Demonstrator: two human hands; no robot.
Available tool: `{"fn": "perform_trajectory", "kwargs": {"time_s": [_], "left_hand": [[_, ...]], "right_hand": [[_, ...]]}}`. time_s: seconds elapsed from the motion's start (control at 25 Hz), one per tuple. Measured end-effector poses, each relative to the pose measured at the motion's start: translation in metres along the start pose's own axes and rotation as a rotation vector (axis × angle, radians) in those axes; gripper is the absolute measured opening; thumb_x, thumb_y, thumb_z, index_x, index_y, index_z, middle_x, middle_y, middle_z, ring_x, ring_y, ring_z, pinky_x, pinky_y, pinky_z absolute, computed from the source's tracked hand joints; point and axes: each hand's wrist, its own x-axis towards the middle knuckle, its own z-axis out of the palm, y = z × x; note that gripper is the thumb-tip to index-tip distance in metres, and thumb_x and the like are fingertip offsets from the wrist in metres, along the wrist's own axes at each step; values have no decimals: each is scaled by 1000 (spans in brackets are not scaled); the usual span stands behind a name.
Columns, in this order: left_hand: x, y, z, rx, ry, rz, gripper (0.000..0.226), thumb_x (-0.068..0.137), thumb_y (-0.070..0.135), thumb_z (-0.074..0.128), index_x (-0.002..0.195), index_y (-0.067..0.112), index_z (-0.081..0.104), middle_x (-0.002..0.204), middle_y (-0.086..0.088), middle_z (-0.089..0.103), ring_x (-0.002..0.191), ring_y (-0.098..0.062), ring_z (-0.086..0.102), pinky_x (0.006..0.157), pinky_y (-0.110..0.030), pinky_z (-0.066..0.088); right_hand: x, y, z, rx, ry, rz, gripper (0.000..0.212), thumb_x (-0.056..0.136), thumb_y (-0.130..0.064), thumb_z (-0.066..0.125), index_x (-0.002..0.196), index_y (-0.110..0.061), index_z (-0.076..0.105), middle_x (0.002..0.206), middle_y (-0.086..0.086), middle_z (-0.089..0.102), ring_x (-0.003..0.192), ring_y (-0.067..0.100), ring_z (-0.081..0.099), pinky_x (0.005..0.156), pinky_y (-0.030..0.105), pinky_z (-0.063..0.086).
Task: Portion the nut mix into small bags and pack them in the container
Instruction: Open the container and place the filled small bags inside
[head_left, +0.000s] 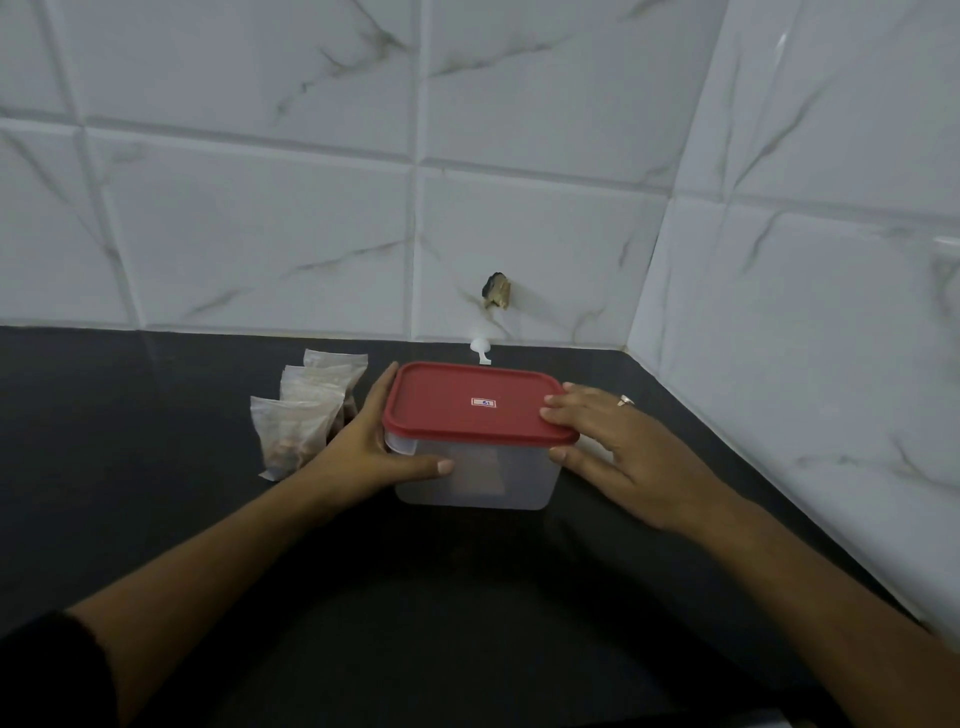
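Black countertop (467, 597), lower frame. Left hand (363, 441), centre: grips the clear container (498, 478), thumb across its front wall. Right hand (618, 441): pinches the right edge of the red lid (467, 402), which sits closed on the container. Three filled small bags (306, 410) stand centre-left, just beside the container. Marble-tiled wall (260, 208), upper frame.

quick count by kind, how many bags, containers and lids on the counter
small bags of nut mix: 3
clear container: 1
red lid, on the container: 1
total: 5
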Motion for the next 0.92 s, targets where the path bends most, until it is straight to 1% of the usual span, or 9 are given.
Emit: {"fn": "perform_trajectory", "kwargs": {"time_s": [0.08, 0.16, 0.32, 0.4, 0.52, 0.6, 0.68, 0.8, 0.92], "left_hand": [[4, -5, 0, 4, -13, 28, 122, 71, 24, 89, 163, 31, 9, 131, 40, 40, 111, 35, 42, 86, 8, 34], [4, -10, 1, 13, -40, 62, 123, 68, 31, 88, 163, 31, 9, 136, 35, 44, 117, 32, 43, 91, 7, 35], [2, -10, -1, 8, -71, 65, 124, 67, 37, 88, 162, 39, 8, 139, 37, 40, 118, 30, 44, 93, 1, 41], [0, -8, -2, 7, -97, 63, 124, 68, 37, 88, 161, 43, 7, 140, 39, 38, 118, 29, 45, 93, -2, 44], [0, -5, 0, 15, -109, 20, 132, 66, 42, 86, 162, 41, -4, 138, 40, 31, 112, 28, 45, 97, -5, 41], [-3, -2, -2, 27, -102, 10, 145, 56, 61, 88, 161, 43, -9, 135, 42, 28, 110, 28, 38, 100, -11, 38], [-6, 0, -5, 49, -71, 39, 154, 41, 81, 85, 160, 49, -8, 143, 44, 24, 124, 21, 38, 104, -17, 39], [-9, 10, -5, 42, 84, 123, 132, 51, 83, 79, 160, 53, 10, 166, 24, 22, 146, 1, 31, 113, -29, 37], [0, 37, -14, 155, 296, 373, 97, 77, 66, 75, 158, 41, 28, 158, 20, 35, 141, 4, 39, 113, -30, 39]], "right_hand": [[4, -1, -2, 0, 43, -37, 68, 99, -73, 33, 137, -25, 63, 141, -10, 62, 139, 4, 48, 114, 28, 42], [13, -4, -5, 28, 123, -81, 55, 104, -62, 35, 119, -21, 69, 117, -8, 69, 113, 9, 63, 94, 29, 51], [35, -12, -9, 291, 271, 21, 46, 106, -53, 40, 89, -16, 61, 82, 0, 59, 76, 16, 58, 68, 34, 50], [49, -12, -16, 434, 319, 104, 51, 108, -50, 41, 91, -6, 59, 81, 13, 61, 75, 27, 62, 69, 42, 55], [64, -11, -26, 506, 336, 153, 48, 105, -49, 42, 95, -6, 60, 84, 16, 64, 76, 33, 66, 70, 43, 61], [68, -6, -29, 560, 367, 196, 43, 107, -44, 43, 101, -6, 63, 91, 18, 66, 80, 33, 69, 68, 40, 63], [67, 0, -29, 591, 391, 234, 36, 110, -37, 44, 109, -8, 65, 99, 18, 69, 85, 31, 71, 68, 38, 65], [62, 5, -28, 539, 381, 218, 27, 110, -32, 46, 115, -15, 66, 102, 7, 71, 89, 23, 72, 73, 40, 65], [64, -5, -33, 485, 402, 144, 22, 109, -30, 48, 118, -20, 66, 104, -3, 71, 98, 18, 69, 77, 31, 62]]}}
